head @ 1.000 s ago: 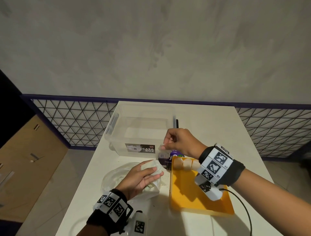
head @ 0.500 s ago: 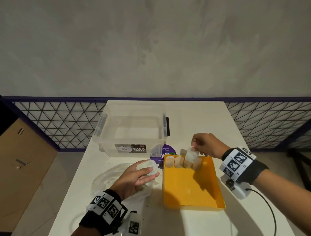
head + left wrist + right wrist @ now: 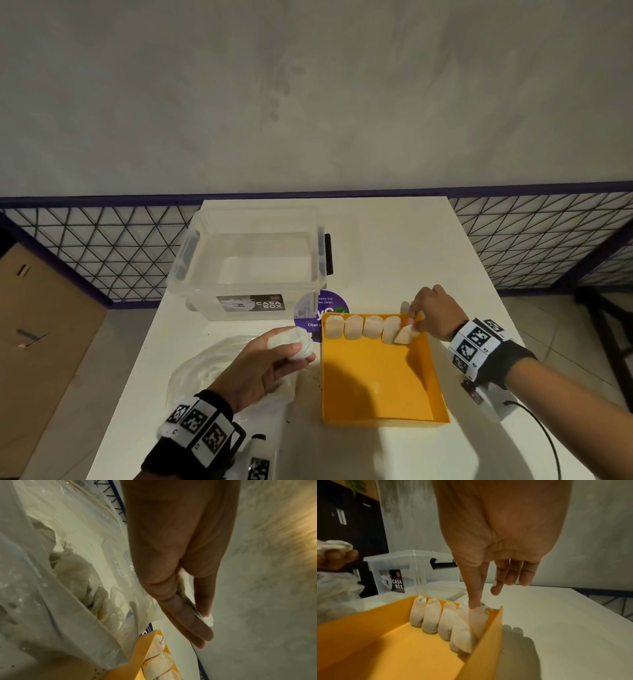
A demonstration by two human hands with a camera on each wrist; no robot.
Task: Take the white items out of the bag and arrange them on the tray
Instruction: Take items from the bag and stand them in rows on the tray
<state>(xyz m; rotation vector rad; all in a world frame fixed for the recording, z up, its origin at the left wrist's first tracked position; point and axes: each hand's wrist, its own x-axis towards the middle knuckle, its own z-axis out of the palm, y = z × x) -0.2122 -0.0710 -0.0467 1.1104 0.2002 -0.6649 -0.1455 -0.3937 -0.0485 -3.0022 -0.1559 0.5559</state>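
Observation:
A yellow tray [image 3: 376, 383] lies right of centre, with several white sachets [image 3: 363, 327] standing in a row against its far wall. My right hand [image 3: 412, 320] pinches the top of one more white sachet [image 3: 406, 335], tilted at the row's right end by the tray's far right corner. In the right wrist view, thumb and forefinger [image 3: 475, 605] meet on that sachet [image 3: 477, 620] beside the tray wall [image 3: 484, 649]. My left hand [image 3: 294, 349] grips a bunch of white sachets [image 3: 291, 341] above the clear plastic bag [image 3: 212, 370]. More white items [image 3: 102, 601] show inside the bag [image 3: 60, 574].
An empty clear storage box [image 3: 250, 263] with a black latch stands behind the bag. A purple round sticker [image 3: 323, 305] lies between box and tray. The white table [image 3: 394, 246] ends at a wire mesh railing. A cable trails from my right wrist.
My right hand carried a white sachet from in front of the box rightward and down to the right end of the row in the tray. My left hand rose slightly with its bunch.

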